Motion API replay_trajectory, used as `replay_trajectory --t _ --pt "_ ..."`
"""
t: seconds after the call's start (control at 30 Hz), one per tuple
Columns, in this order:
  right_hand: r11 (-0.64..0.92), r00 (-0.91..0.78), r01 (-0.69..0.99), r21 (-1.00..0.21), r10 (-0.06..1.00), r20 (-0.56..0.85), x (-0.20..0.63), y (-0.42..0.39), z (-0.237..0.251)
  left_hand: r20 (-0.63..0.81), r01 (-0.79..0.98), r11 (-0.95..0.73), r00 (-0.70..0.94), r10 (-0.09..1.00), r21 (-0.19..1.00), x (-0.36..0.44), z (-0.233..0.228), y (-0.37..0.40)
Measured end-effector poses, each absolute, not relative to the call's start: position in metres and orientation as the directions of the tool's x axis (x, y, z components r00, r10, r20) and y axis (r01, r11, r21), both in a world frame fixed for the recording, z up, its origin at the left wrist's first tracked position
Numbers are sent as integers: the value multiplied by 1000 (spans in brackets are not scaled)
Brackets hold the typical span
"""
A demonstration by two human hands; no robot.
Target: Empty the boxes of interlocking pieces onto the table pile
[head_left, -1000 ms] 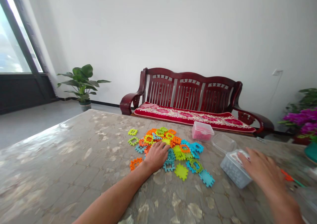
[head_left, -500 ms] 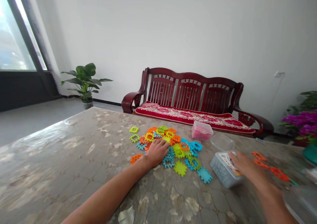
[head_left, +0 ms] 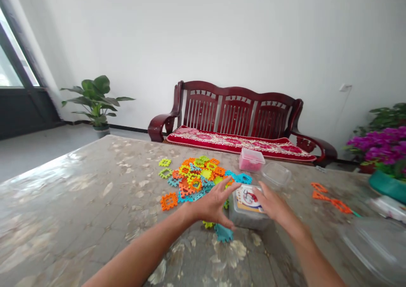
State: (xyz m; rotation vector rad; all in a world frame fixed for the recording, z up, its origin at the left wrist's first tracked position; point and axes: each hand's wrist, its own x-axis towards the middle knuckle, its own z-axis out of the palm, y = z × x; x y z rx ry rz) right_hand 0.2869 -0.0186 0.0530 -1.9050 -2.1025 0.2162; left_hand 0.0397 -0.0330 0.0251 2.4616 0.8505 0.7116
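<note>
My right hand [head_left: 273,203] grips a lidded clear plastic box [head_left: 249,220] by its upper right side. Grey contents show through the walls, and a printed label [head_left: 250,197] lies on top. Just left of the box, my left hand [head_left: 215,202] is open with spread fingers, close to its side; whether it touches cannot be made out. Behind and under the left hand lies a pile of interlocking plastic tiles [head_left: 196,178] in orange, lime and blue. A blue tile [head_left: 223,233] sits in front of the box, below my left fingers. The box and hand hide part of the pile.
A small box with pink contents [head_left: 251,160] and a clear lid [head_left: 276,174] stand behind. To the right lie joined orange pieces [head_left: 331,200] and a large clear container [head_left: 377,247]. A flower pot [head_left: 388,187] stands at the table's right; a wooden bench [head_left: 236,109] is beyond.
My right hand has brought the grey-filled box leftward, against the pile's right side. My left hand has come off the tiles toward the box, its fingers spreading. The view has shifted slightly right.
</note>
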Motion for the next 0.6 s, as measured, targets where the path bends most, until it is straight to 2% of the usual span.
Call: replay_trajectory --t 0.07,0.13,0.2,0.27,0.37,0.43,0.5,0.6 --pt "151 -131 899 -412 988 76 274 -20 53 322 426 -691 660 679 584 35 24 -31" --pt "166 -146 871 -463 986 79 264 -22 51 318 428 -660 632 707 618 29 24 -30" --pt "198 -140 871 -450 977 161 257 -25 49 308 426 -631 611 729 648 24 24 -30" --pt "264 -138 870 -416 941 310 255 -30 49 319 407 -618 594 739 672 22 24 -29" --pt "460 -223 832 -311 789 572 257 -42 49 380 365 -628 556 739 687 23 22 -29" --pt "617 -366 766 -179 648 668 259 -53 48 406 350 -633 537 739 691 24 20 -28" --pt "725 -524 688 -32 526 670 259 -63 45 411 337 -632 534 739 698 25 19 -28" --pt "782 -667 614 106 442 600 258 -72 39 422 307 -633 534 733 711 24 19 -27"
